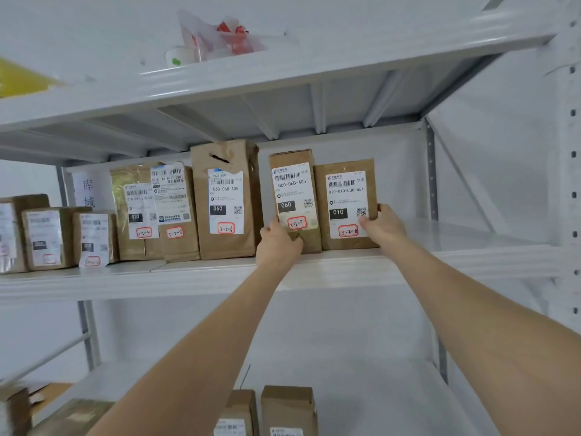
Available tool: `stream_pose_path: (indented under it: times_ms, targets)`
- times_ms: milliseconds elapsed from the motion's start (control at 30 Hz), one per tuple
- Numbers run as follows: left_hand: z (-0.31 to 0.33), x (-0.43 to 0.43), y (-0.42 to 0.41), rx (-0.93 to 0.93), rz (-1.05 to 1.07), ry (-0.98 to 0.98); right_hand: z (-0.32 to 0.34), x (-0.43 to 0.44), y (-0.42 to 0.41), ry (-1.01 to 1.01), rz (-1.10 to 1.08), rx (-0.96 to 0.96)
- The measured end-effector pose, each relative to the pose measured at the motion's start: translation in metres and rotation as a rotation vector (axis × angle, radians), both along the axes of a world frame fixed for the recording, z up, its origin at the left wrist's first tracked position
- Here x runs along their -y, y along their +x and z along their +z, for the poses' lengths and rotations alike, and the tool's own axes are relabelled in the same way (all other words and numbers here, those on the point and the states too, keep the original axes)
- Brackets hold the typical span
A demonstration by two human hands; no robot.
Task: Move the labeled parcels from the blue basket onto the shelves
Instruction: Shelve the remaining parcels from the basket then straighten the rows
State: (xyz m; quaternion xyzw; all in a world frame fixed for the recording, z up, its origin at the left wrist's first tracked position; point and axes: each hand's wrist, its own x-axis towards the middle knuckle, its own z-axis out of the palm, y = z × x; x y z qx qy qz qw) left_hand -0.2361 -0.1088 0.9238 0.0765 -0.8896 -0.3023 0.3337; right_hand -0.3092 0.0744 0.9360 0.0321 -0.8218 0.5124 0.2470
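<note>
Placing step looks nearly done: left hand (278, 243) grips the bottom of the 3-2-7 parcel (294, 190), right hand (382, 226) pinches the right edge of the 3-2-8 parcel (345, 199), both upright side by side on the middle shelf (471, 262), so next is probably nudging them square and letting go.

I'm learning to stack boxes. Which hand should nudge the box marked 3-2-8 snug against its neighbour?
Probably the right hand: it grips the outer edge of the 3-2-8 parcel. The left hand holds the 3-2-7 parcel.
</note>
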Motion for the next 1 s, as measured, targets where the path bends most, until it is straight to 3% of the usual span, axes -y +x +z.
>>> stream_pose_path:
  times_ms: [267, 367, 533, 700, 1000]
  targets:
    - [0.003, 0.019, 0.016, -0.008, 0.193, -0.188, 0.004, 0.03, 0.011, 0.042, 0.058, 0.006]
    - [0.005, 0.03, 0.016, -0.035, 0.208, -0.155, 0.006, 0.04, 0.013, 0.01, 0.048, 0.022]
    - [0.002, 0.049, 0.014, -0.027, 0.17, -0.118, 0.003, 0.049, 0.015, -0.024, -0.026, 0.062]
    - [-0.005, 0.046, 0.012, -0.153, 0.044, -0.338, 0.001, 0.058, 0.024, 0.003, -0.121, 0.05]
    - [-0.007, 0.041, 0.003, -0.008, -0.032, -0.432, 0.002, 0.066, 0.035, 0.049, -0.115, 0.065]
